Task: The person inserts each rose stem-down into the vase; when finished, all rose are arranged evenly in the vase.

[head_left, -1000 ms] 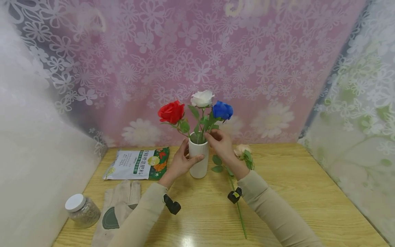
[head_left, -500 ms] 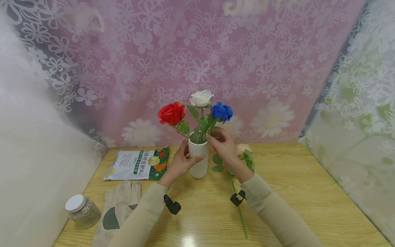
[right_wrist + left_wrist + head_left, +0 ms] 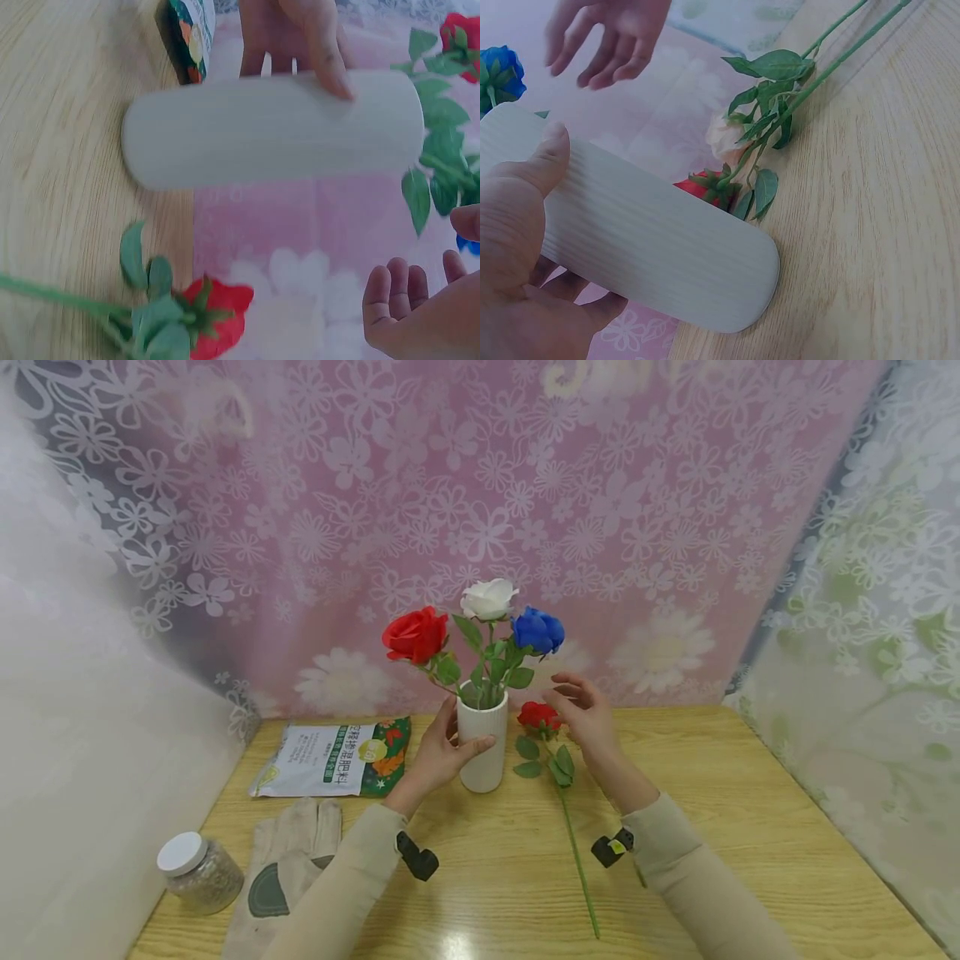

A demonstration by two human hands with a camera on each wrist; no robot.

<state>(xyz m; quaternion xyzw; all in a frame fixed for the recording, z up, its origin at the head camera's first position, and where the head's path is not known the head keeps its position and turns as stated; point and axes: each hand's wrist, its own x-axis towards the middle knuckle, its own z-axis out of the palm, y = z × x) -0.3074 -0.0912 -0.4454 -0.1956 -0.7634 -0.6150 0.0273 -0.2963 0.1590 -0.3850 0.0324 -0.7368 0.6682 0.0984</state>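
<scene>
My left hand [image 3: 441,756] holds the ribbed white vase [image 3: 482,764], thumb in front and fingers round its left side. The vase stands upright on the table with a red rose [image 3: 415,636] leaning left, a white rose [image 3: 489,600] in the middle and a blue rose [image 3: 538,631] at the right. Apart from the vase, to its right, my right hand [image 3: 588,718] hangs with loosely bent fingers and nothing in them. Beside it a second red rose [image 3: 538,716] lies on the table. A pale peach rose [image 3: 724,140] lies there too, mostly hidden in the head view.
A fertilizer bag [image 3: 330,760] lies left of the vase on the wooden table [image 3: 480,877]. Nearer are a pair of work gloves [image 3: 285,860] and a lidded jar of granules [image 3: 201,872]. A flowered pink backdrop [image 3: 465,485] rises behind the table.
My right hand has let go of the stems at the vase's rim and moved right, uncovering the lying red rose and covering the peach one. My left hand stays on the vase.
</scene>
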